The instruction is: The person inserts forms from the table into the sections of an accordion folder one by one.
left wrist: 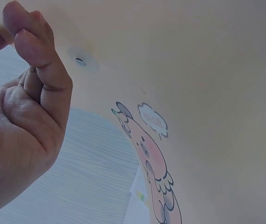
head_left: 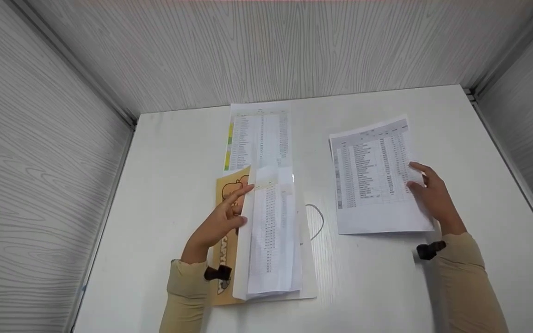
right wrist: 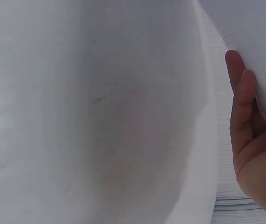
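A folder with an orange cartoon cover [head_left: 226, 240] lies opened, its cover lifted at the left. My left hand [head_left: 215, 226] holds the cover's edge between thumb and fingers; in the left wrist view the hand [left wrist: 20, 126] curls beside the orange cover [left wrist: 207, 70]. Printed sheets [head_left: 273, 240] rest inside the folder. With thumb and fingers, my right hand [head_left: 435, 199] grips the right edge of a few printed sheets [head_left: 373, 171]. The right wrist view has that hand [right wrist: 259, 154] at the edge of the white paper [right wrist: 137, 93].
Beyond the folder, a printed sheet [head_left: 259, 134] with yellow and green strips extends toward the back wall. A thin grey elastic cord [head_left: 320, 217] loops out from the folder's right side. The white table [head_left: 155, 185] has wood-grain panels [head_left: 294, 46] on three sides.
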The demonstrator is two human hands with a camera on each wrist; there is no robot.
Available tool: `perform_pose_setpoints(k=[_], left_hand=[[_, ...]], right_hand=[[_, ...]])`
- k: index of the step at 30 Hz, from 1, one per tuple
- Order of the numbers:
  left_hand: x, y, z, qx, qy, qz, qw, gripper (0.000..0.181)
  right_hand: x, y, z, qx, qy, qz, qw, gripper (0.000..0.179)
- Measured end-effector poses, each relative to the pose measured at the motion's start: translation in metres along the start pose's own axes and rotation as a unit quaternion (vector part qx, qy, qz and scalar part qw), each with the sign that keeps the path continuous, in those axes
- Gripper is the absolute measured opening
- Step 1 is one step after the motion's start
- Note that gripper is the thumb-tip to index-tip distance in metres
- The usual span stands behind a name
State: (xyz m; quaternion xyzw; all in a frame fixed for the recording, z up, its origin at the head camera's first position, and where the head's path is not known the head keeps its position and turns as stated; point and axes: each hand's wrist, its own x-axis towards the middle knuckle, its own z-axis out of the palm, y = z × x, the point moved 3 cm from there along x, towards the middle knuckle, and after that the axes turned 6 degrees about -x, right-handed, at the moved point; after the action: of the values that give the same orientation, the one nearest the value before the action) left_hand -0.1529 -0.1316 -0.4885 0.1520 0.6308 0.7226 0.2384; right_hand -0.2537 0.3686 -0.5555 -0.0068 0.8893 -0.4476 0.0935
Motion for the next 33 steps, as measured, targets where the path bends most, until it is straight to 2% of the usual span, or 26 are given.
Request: perform_pose_setpoints(k=[5, 9, 18, 27, 33], left_hand=[[-0.002, 0.001, 0.0, -0.001, 0.007, -0.002, 1.0, 0.077], [-0.004, 0.002, -0.002, 0.002, 0.011, -0.001, 0.9999, 0.076], [-0.005, 0.003, -0.004, -0.005, 0.009, 0.007, 0.9999, 0.076], [-0.009, 0.004, -0.006, -0.004, 0.008, 0.019, 0.9998, 0.076], [-0.01, 0.005, -0.008, -0.01, -0.003, 0.035, 0.9993, 0.075]], right_hand=[[-0.005, -0.015, -0.004, 0.032, 0.032, 0.014, 0.9989, 0.056], [-0.008, -0.026, 0.002, 0.063, 0.039, 0.002, 0.9973, 0.058], [-0.016, -0.047, 0.03, 0.107, 0.025, -0.038, 0.9932, 0.061], [-0.019, -0.057, 0.059, 0.132, 0.013, -0.036, 0.9905, 0.06], [-0.02, -0.058, 0.072, 0.137, 0.031, -0.028, 0.9897, 0.06]])
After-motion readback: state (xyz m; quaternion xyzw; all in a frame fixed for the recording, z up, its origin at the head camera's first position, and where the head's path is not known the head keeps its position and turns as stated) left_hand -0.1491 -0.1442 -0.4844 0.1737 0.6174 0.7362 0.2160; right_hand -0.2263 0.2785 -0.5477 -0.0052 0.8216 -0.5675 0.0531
